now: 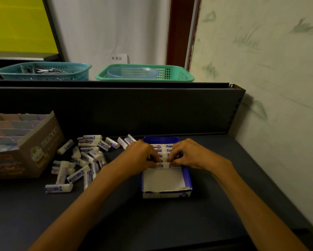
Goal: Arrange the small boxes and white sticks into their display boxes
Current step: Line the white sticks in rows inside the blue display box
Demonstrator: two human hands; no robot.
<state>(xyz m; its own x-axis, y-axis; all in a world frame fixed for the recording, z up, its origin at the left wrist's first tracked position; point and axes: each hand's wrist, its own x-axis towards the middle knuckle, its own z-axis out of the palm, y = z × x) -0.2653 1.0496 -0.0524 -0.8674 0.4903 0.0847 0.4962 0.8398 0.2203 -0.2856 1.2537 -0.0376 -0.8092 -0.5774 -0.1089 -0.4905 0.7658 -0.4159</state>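
Both forearms run up from the bottom edge to centre frame, over the dark shelf surface (pixel 170 223). Left hand (pixel 143 153) and right hand (pixel 189 154) meet over the blue display box (pixel 187 175), fingers curled, each pinching the nearest white sticks in the box: left on one stick (pixel 159 165), right on the one beside it (pixel 170 164). Packed sticks (pixel 163 148) fill the far half of the box in two columns; near half shows bare white liner. Front wall of the box is torn along its top edge.

Loose white sticks (pixel 83 160) lie scattered centre-left on the shelf, just beside the left hand, pointing every which way.

Brown cardboard display box (pixel 43 151) at left edge, holding pastel small boxes (pixel 10 127) in rows.

Upper shelf: teal basket (pixel 43 71) at upper left with dark metallic items, too blurred to identify; green basket (pixel 144 73) at upper centre holding a pale blue bowl (pixel 132 72). White paper label (pixel 117 58) on the wall behind it.
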